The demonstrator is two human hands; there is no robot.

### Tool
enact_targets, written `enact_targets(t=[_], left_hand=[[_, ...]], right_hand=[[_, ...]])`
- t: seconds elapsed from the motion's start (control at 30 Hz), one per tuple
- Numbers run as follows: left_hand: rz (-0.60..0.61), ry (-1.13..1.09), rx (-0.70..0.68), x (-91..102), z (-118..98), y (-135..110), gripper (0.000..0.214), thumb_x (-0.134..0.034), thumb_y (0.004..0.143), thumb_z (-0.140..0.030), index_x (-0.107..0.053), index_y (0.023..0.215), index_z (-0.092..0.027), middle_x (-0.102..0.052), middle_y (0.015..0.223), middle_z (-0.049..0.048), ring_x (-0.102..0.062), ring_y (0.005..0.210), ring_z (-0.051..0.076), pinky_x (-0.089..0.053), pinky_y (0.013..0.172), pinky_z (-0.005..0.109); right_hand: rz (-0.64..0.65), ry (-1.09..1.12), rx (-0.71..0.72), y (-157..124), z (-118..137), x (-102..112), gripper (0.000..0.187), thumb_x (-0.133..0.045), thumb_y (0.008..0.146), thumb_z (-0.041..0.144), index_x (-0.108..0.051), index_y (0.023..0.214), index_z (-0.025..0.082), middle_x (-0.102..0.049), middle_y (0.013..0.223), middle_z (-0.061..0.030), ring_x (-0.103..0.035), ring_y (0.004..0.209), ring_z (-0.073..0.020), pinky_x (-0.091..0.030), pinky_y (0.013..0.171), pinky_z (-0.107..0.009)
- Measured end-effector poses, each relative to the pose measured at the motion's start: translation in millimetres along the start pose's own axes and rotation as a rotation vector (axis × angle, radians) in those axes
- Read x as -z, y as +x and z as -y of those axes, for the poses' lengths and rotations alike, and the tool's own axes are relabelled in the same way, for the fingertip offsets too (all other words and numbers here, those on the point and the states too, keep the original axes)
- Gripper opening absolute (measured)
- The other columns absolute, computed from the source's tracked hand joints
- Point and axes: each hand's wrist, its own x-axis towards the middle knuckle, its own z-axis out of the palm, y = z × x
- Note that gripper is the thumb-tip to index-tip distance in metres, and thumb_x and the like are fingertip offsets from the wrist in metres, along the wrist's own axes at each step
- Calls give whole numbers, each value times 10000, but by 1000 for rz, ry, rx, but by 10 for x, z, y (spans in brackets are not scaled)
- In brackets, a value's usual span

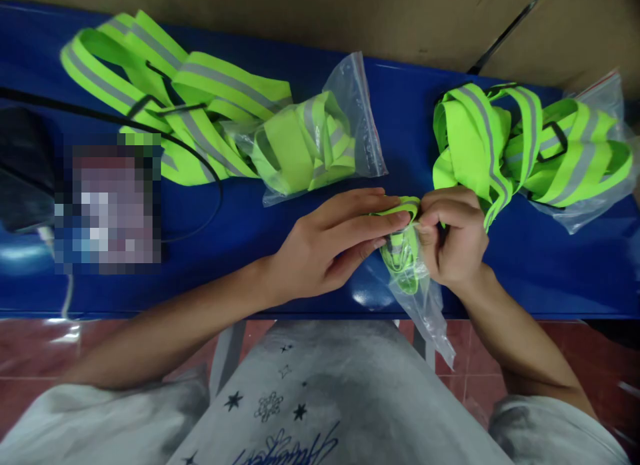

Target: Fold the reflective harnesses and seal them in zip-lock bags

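My left hand (330, 242) and my right hand (455, 235) meet over the front edge of a blue table (240, 278). Between them is a folded neon-green reflective strap (400, 242) that sits partly inside a clear plastic bag (425, 305). My left fingers are stretched out and press on the strap's top. My right fingers are curled and pinch the strap and the bag's mouth. The bag's free end hangs down past the table edge.
A bagged green strap (315, 142) lies at the middle back, with loose straps (165, 85) left of it. More straps (505, 142) and a bag (600, 145) lie at the right. A black cable (150, 128) and a dark object (23, 165) are at the left.
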Motion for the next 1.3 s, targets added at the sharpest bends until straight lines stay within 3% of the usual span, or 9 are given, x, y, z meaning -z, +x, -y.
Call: enact_targets(t=[0.1, 0.23, 0.33, 0.43, 0.57, 0.8, 0.93, 1.03, 1.3], left_hand=[[7, -6, -19, -6, 6, -12, 460, -615, 961, -140, -595, 1400, -276, -677, 1392, 84, -611, 1359, 261, -571, 1099, 502], [12, -78, 2, -15, -31, -16, 422, -722, 924, -202, -625, 1334, -230, -677, 1376, 134, -594, 1378, 273, -539, 1148, 514], [-6, -99, 25, -34, -60, -21, 324, -707, 936, -178, -649, 1250, -233, -694, 1344, 123, -608, 1365, 251, -541, 1154, 497], [-29, -32, 76, -48, -67, -27, 224, -656, 964, -155, -667, 1166, -249, -707, 1326, 90, -638, 1327, 226, -561, 1128, 463], [-77, 106, 73, -64, -20, -40, 135, -631, 962, -134, -680, 1051, -222, -743, 1216, 83, -705, 1159, 196, -593, 1010, 387], [-28, 121, 135, -57, 117, -58, 67, -583, 995, -138, -620, 1039, -171, -733, 1157, 94, -713, 1093, 170, -586, 953, 318], [88, 375, -26, 5, 190, -33, 90, -549, 1013, -149, -601, 1086, -150, -704, 1140, 116, -684, 1095, 195, -587, 951, 351], [117, 462, -69, 21, 226, -21, 93, -531, 1017, -158, -598, 1079, -141, -688, 1114, 125, -664, 1028, 207, -586, 911, 370], [159, 102, 139, -18, 174, 5, 52, -531, 1023, -167, -577, 1042, -152, -637, 1100, 111, -639, 1014, 174, -578, 897, 334]], right_hand=[[9, -52, 40, 0, 0, -15, 113, -560, 984, 237, -563, 871, 250, -633, 879, -55, -642, 850, -209, -564, 727, -410], [-15, -124, 89, -9, 53, -8, 115, -564, 961, 190, -566, 857, 237, -636, 875, -39, -637, 827, -180, -548, 735, -371], [99, -166, 106, -38, 75, 18, 108, -601, 922, 149, -598, 882, 250, -673, 875, -28, -664, 885, -196, -550, 780, -375], [201, -183, 101, -61, 60, 29, 118, -627, 937, 176, -646, 983, 282, -723, 987, -32, -686, 982, -224, -556, 846, -407], [171, -162, 169, -47, 33, 9, 217, -651, 953, 194, -654, 1144, 296, -735, 1086, -22, -693, 956, -214, -544, 833, -407], [220, -184, -1, 39, 16, -27, 417, -723, 926, 418, -612, 1278, 224, -706, 1169, -111, -670, 1115, -292, -516, 930, -453], [258, -152, -50, 51, -17, -58, 310, -706, 940, 389, -637, 1185, 213, -728, 1125, -84, -679, 1063, -262, -513, 899, -410], [248, -191, -49, 48, -14, -71, 257, -725, 921, 371, -655, 1105, 208, -737, 1073, -69, -679, 1013, -252, -499, 873, -397], [278, -226, -27, 36, 17, -92, 90, -607, 958, 284, -630, 976, 198, -717, 923, -33, -667, 842, -189, -500, 767, -348]])
